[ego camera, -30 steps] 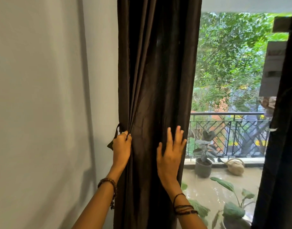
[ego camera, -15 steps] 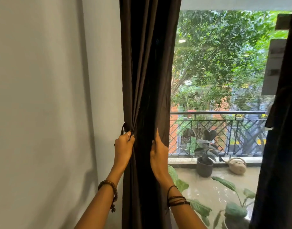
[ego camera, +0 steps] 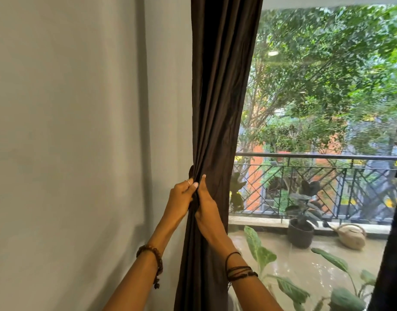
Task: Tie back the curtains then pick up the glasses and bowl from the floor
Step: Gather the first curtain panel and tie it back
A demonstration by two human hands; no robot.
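- Curtain (ego camera: 217,104), dark brown, hangs beside the grey wall (ego camera: 80,131), gathered into a narrow bunch at about railing height and spreading wider toward the top.
- Left hand (ego camera: 179,198) grips the bunch's left edge, fingers curled tight round the folds; a thin ring shows on one finger.
- Right hand (ego camera: 206,205) presses against the same bunch from the right, thumb pointing up along the cloth, the other fingers wrapped behind the fabric and mostly hidden.
- Both hands touch the curtain and sit just beside each other, almost meeting.
- A small dark loop of fabric pokes out just above the left hand, at the curtain's left edge; what it is, I cannot tell.
- Bead bracelet (ego camera: 153,259) circles the left wrist; dark cords (ego camera: 239,269) wrap the right wrist.
- Second curtain (ego camera: 392,254) hangs as a dark strip at the far right edge.
- Through the window: a balcony railing (ego camera: 316,157), a potted plant (ego camera: 302,230) beside a pale watering can (ego camera: 352,236), big leaves lower down, trees beyond.
- Glasses and bowl are out of view.
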